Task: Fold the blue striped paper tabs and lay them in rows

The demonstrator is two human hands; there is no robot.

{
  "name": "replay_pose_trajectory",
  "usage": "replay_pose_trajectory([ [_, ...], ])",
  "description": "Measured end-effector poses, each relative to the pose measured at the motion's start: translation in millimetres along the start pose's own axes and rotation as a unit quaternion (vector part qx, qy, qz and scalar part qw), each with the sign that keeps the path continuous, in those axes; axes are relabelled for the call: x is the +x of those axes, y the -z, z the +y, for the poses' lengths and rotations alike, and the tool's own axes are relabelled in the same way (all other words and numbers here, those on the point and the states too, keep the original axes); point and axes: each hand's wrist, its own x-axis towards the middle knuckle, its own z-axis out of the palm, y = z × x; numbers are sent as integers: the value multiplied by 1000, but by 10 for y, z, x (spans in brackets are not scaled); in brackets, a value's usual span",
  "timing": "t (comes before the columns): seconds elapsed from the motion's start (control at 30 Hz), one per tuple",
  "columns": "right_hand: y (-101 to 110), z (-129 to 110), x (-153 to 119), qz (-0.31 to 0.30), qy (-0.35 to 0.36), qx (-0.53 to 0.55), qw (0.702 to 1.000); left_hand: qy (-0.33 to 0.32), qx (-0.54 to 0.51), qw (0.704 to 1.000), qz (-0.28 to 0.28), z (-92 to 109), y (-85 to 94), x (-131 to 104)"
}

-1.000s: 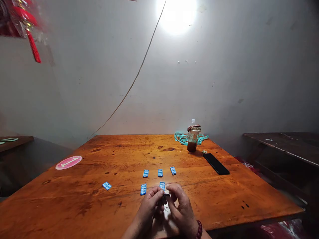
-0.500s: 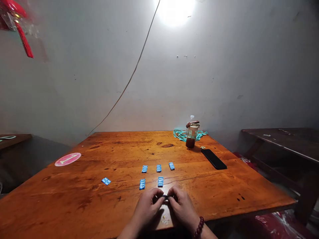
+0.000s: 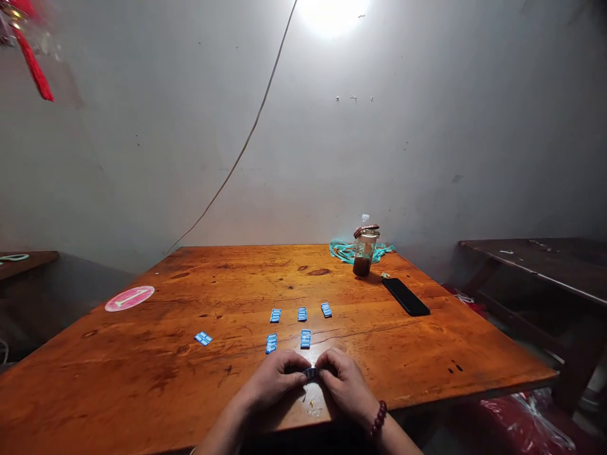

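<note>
Between both hands, low over the near part of the table, is a small dark strip with paler marks [image 3: 311, 373]. My left hand [image 3: 275, 379] pinches its left end between thumb and fingers. At the other end, my right hand [image 3: 347, 384] is closed in the same kind of pinch; a dark red bead bracelet circles that wrist. Just beyond the fingers lie small blue-and-white pieces [image 3: 305, 339] in two short rows. A separate blue-and-white piece [image 3: 203, 339] rests farther left. The fingers partly hide the strip, and its exact kind cannot be made out.
The wooden table [image 3: 227, 272] stands against a grey wall. Toward the right are a black phone [image 3: 405, 296], a bottle of dark liquid [image 3: 363, 256] and a turquoise strap [image 3: 341, 251]. A pink round sticker [image 3: 129, 298] lies at left. Another table [image 3: 545, 259] is beyond the right edge.
The strip now shows more of its pale-marked face between the hands, which have moved slightly apart. The left forearm has swung outward to the left. The view has tilted a little; the laid-out pieces stay put.
</note>
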Motion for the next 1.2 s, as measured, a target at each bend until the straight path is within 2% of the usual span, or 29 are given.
replay_pose_trajectory([
  [0.1,5,-15,-2,-7,-2,-9,1000,8,57,997,-55,-35,24,23],
  [0.13,5,-21,-5,-8,-2,-13,1000,9,69,996,-57,-47,28,30],
  [0.7,-11,-6,-63,-1,32,-10,999,-50,183,982,6,-180,-45,48],
  [0.87,-22,-1,-76,11,34,-18,999,-68,223,972,10,-137,-57,19],
  [1.07,-59,21,-90,32,53,-24,998,-135,280,950,38,-75,-78,-41],
  [1.2,-83,34,-80,33,43,-45,998,-133,305,942,33,-98,-86,-26],
])
